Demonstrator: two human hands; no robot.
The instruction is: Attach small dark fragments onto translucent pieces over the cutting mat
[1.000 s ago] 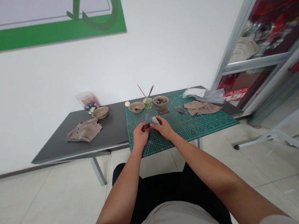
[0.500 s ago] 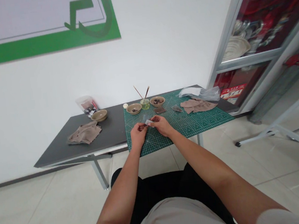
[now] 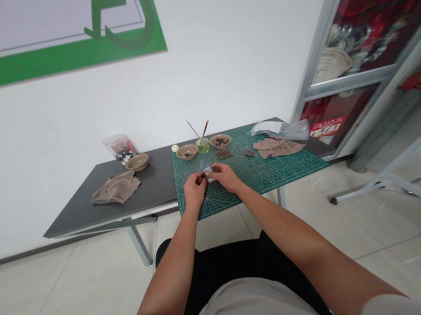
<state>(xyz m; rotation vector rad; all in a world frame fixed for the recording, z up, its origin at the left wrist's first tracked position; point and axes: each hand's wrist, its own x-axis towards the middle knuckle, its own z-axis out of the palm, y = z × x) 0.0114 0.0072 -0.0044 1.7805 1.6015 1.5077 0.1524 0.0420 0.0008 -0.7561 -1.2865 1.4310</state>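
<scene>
Over the green cutting mat [image 3: 251, 173], both hands pinch a small clear plastic bag [image 3: 208, 171] with a whitish patch on it. My left hand [image 3: 194, 189] is closed at the bag's left edge, its fingertips partly hidden. On the other side, my right hand [image 3: 226, 177] grips it with the thumb across the front. What the bag holds is too small to make out. Just beyond the hands lie a flat packet of brown stuff [image 3: 224, 154] and a second small clear packet [image 3: 248, 151].
Behind stand a bowl [image 3: 187, 158], a glass cup [image 3: 203, 147] with two thin sticks, and a bowl of dark pieces [image 3: 221, 147]. A brown cloth [image 3: 276, 147] and plastic bag [image 3: 293, 130] lie right; another cloth [image 3: 116, 188], bowl [image 3: 138, 165] and upright bag [image 3: 121, 148] are left.
The small plastic bag has been tilted between my fingers, so more of its whitish patch faces me. Both hands stay almost in the same place. The view has shifted slightly.
</scene>
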